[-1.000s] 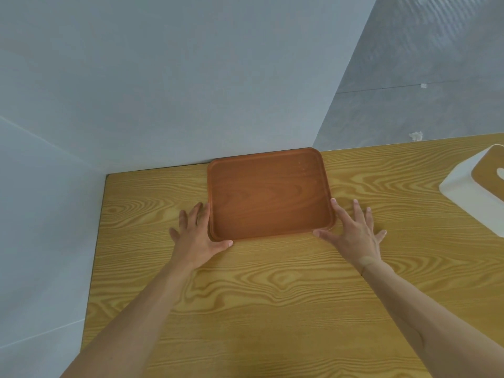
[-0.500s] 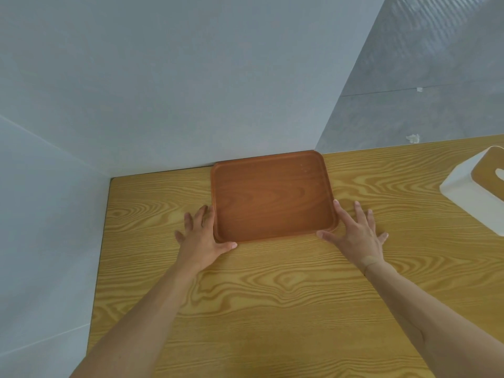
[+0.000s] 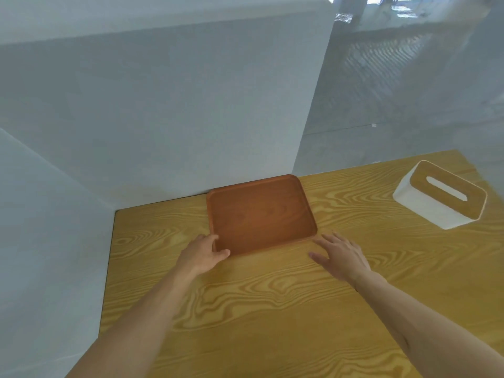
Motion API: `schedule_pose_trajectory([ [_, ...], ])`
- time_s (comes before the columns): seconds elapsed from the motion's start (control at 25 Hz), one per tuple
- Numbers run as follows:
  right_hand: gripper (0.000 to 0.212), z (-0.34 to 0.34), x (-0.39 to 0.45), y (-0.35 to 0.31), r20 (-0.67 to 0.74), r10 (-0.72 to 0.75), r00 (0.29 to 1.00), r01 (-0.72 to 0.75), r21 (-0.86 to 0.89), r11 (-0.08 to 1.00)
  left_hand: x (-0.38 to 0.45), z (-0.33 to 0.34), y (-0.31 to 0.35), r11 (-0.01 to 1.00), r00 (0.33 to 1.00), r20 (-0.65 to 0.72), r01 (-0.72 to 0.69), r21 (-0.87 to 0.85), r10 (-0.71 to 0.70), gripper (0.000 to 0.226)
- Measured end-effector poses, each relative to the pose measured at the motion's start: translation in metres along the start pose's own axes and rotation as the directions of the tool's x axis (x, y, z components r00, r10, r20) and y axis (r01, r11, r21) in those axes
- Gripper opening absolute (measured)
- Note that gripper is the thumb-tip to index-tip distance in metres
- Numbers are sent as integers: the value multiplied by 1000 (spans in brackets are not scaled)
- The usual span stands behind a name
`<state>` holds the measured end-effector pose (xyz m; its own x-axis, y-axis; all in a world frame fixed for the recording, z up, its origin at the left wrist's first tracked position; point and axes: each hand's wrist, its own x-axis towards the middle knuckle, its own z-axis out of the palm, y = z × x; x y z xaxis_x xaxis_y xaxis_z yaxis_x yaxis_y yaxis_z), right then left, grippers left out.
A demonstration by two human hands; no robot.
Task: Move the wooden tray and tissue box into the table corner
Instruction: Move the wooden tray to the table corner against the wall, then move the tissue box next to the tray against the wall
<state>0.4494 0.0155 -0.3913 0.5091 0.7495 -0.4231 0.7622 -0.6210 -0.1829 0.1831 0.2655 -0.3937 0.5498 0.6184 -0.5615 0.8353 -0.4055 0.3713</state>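
From the head view, the wooden tray (image 3: 260,214) lay flat on the worktop (image 3: 272,309) with its far edge against the back wall (image 3: 177,118), but it sat well short of the far-left corner, with a strip of bare worktop between its left rim and the side wall (image 3: 41,227). The left hand (image 3: 201,253) was curled round the tray's near-left corner, thumb along the near rim and fingers along the left rim, a hold that looked suited to sliding the tray rather than lifting it. The right hand (image 3: 339,256) hovered with fingers spread wide, holding nothing, just off the tray's near-right corner; whether a fingertip touched the rim could not be told. The tissue box (image 3: 440,199), white with a wooden slotted top, stood well apart near the worktop's far-right edge, untouched. Nothing lay between the tray and the corner, so the path leftward appeared free; the walls themselves would likely stop the slide.
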Motion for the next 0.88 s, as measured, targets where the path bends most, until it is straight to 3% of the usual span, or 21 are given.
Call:
schedule_pose_trajectory([
  [0.12,55,-16,-30,17,7,-67,998,67,-61,996,-24,-2,28,978,974,141,-189,90,176,69],
  [0.44,51,-36,-170,120,-127,-62,990,55,-57,997,-114,50,166,789,877,143,-477,388,459,62],
  [0.68,49,-19,-300,222,-205,73,976,-81,-30,996,-176,124,272,655,801,263,-594,467,538,88],
  [0.88,47,-11,-369,270,-222,130,966,-137,-18,990,-199,172,334,508,728,354,-672,540,587,63],
])
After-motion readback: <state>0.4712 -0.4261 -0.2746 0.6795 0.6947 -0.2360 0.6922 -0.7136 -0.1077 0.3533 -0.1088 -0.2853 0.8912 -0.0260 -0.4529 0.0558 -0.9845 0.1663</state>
